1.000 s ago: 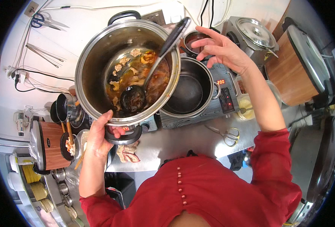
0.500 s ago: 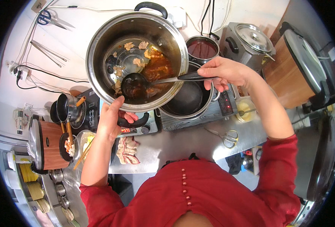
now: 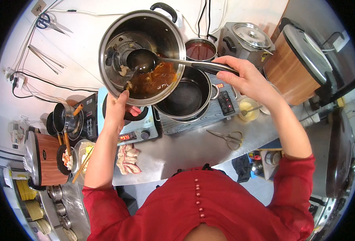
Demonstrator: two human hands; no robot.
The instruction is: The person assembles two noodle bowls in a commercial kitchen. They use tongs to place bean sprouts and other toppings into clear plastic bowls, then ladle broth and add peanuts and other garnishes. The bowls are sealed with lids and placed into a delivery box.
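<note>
A big steel pot (image 3: 173, 38) is held tilted, its mouth facing me. My left hand (image 3: 119, 107) grips it by the near rim and black side handle. Reddish-brown broth (image 3: 153, 81) pools in the low side, with a few pale scraps on the exposed bottom. My right hand (image 3: 243, 76) is closed around the dark handle of a ladle (image 3: 142, 61). The ladle's bowl is inside the big pot, over the broth's upper edge. Below and right of the tilted pot, a dark-lined pot (image 3: 188, 96) stands on a cooktop (image 3: 221, 102); its inside looks dark.
A second cooktop (image 3: 145, 124) is left of the dark-lined pot. A pot of red liquid (image 3: 200, 51) stands behind. Scissors (image 3: 230, 138) and a crumpled cloth (image 3: 128, 158) lie near the counter's front edge. A yellow-filled bowl (image 3: 248, 109) and wood-patterned cooker (image 3: 296, 66) are on the right.
The ladle's bowl has risen toward the far side of the big pot. The pot is tilted more, and the broth has shifted toward the near right. Fewer scraps show on its bottom.
</note>
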